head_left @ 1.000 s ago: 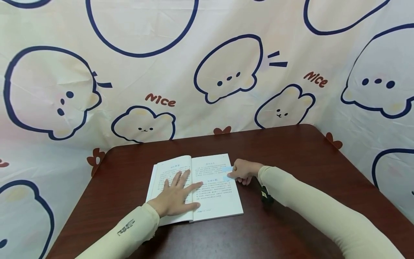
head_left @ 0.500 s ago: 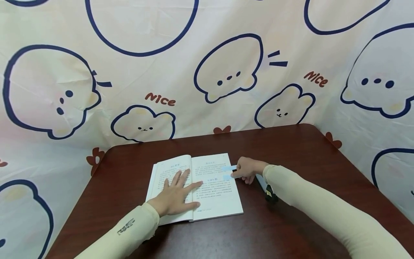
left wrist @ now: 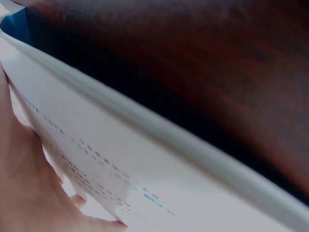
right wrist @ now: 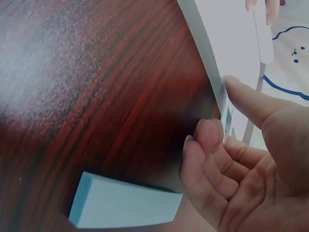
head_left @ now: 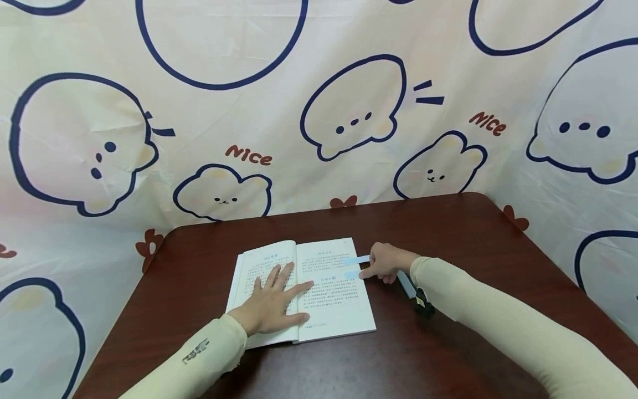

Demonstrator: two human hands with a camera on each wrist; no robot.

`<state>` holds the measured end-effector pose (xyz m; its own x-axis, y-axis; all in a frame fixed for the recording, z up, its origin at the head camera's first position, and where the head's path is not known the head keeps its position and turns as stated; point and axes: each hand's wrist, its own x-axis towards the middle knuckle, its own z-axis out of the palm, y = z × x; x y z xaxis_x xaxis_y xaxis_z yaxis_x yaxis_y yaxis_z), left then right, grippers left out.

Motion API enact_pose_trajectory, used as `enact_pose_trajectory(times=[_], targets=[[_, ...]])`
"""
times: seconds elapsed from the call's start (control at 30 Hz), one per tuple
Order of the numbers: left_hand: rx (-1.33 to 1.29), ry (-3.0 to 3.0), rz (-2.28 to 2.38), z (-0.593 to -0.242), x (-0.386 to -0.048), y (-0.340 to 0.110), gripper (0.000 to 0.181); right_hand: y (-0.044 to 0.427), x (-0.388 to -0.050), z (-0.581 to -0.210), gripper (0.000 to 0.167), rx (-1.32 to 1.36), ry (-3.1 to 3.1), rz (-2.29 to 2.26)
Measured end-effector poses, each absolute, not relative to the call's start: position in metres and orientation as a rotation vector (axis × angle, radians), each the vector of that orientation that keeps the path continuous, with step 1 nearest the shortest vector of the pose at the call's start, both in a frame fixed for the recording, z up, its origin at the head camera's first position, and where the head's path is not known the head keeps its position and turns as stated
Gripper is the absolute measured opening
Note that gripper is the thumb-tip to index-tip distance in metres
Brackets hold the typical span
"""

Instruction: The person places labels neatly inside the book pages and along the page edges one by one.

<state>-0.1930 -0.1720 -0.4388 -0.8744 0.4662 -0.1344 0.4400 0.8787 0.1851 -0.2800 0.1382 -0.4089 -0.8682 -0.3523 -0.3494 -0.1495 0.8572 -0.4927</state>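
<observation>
An open book point(head_left: 336, 313) with printed text lies on the table. My left hand point(head_left: 271, 305) rests across its middle with fingers spread, holding the pages flat; it also shows at the edge of the left wrist view. Two light blue sticky tabs lie at the right page's outer edge: an upper tab point(head_left: 356, 260) reaching past the page, and a lower tab point(head_left: 351, 275). At that edge, my right hand point(head_left: 386, 261) has its thumb on the lower tab's outer end and its fingers curled below, pinching there. The fingers partly hide the contact.
A light blue sticky-note pad point(right wrist: 128, 203) lies on the table below my right hand. The dark brown table point(head_left: 438, 227) has a shiny surface. A patterned cloth point(head_left: 279, 116) hangs behind and at the sides. A black band point(head_left: 423, 306) sits at my right wrist.
My right hand has slid slightly right along the tabs, uncovering more of both. The sticky-note pad under the wrist has come into view. My left hand stays in place on the book.
</observation>
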Motion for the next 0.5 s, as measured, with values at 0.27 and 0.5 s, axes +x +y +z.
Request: enact_pose_trajectory(times=[0.27,0.5], targets=[[0.698,2.872,0.215,-0.44,-0.192,-0.172,0.07,0.15,-0.281,-0.408,0.045,-0.4,2.62,-0.719],[0.706,2.876,0.216,-0.439,-0.192,-0.172,0.07,0.153,-0.278,-0.402,0.042,-0.389,2.645,-0.716]])
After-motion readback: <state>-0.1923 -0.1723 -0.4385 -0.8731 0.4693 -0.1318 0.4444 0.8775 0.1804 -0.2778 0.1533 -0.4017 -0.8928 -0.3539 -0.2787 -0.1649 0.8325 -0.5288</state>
